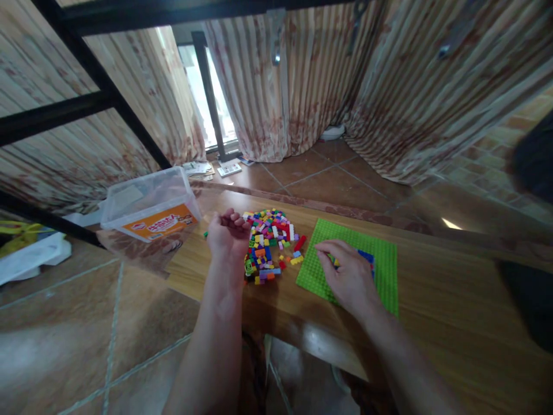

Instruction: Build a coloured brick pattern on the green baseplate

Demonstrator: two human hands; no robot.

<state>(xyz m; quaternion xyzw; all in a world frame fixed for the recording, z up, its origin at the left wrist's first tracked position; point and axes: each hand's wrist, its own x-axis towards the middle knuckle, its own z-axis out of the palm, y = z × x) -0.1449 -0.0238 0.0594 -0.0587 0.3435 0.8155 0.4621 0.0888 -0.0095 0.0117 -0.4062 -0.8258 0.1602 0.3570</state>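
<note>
A green studded baseplate [386, 265] lies on the wooden bench, with a structure of blue building bricks [367, 256] on it, partly covered by my right hand [348, 274]. That hand is over the plate, thumb and index finger closed together near its left part; what they pinch, if anything, is too small to make out. My left hand [231, 230] is turned palm up beside the pile of mixed toy bricks [270, 242], its fingers curled in. I cannot make out what lies inside it. Between pile and plate lie a red brick [299, 242] and a yellow brick [296, 260].
The wooden bench [449, 305] runs to the right, over a tiled floor [142, 323]. A clear plastic box [151, 202] with an orange label stands at the left. Papers [228, 169] lie by the striped curtains [254, 104]. Dark metal bars [112, 98] cross the upper left.
</note>
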